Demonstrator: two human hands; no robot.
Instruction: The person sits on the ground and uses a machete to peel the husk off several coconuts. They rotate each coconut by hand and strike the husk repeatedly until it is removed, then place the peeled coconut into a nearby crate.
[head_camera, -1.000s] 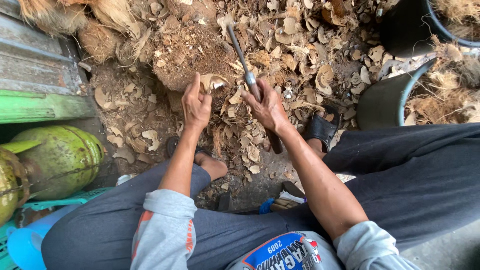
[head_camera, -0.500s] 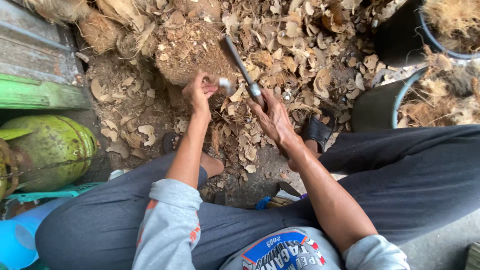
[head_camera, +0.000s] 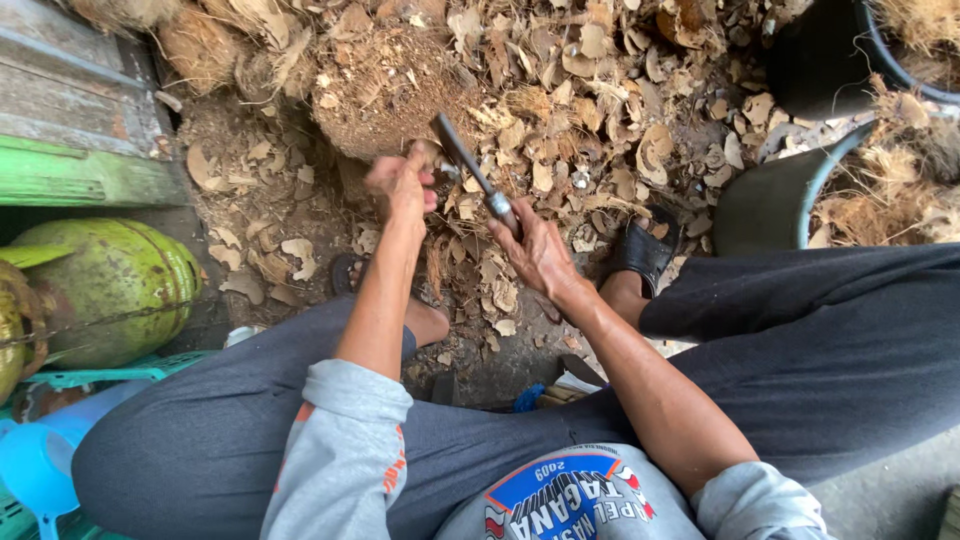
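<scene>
Your right hand (head_camera: 540, 255) is wrapped around the handle of a dark-bladed knife (head_camera: 470, 175), its fingers clamped tight, with the blade angled up and away toward the big husked coconut (head_camera: 395, 95) on the ground in front of you. Your left hand (head_camera: 400, 185) sits just beside the blade, fingers pinched shut on a small pale piece of shell (head_camera: 428, 152) held against the coconut's near side.

The danger lies in how close those two hands are. The blade's edge runs right next to your left fingertips, so a slip off hard shell could carry it into them. The piece you pinch is small, which leaves little to hold if it twists. Loose shell chips (head_camera: 600, 110) cover the ground around your sandalled foot (head_camera: 645, 250), so the coconut could roll or shift under pressure and throw the cut off line.
</scene>
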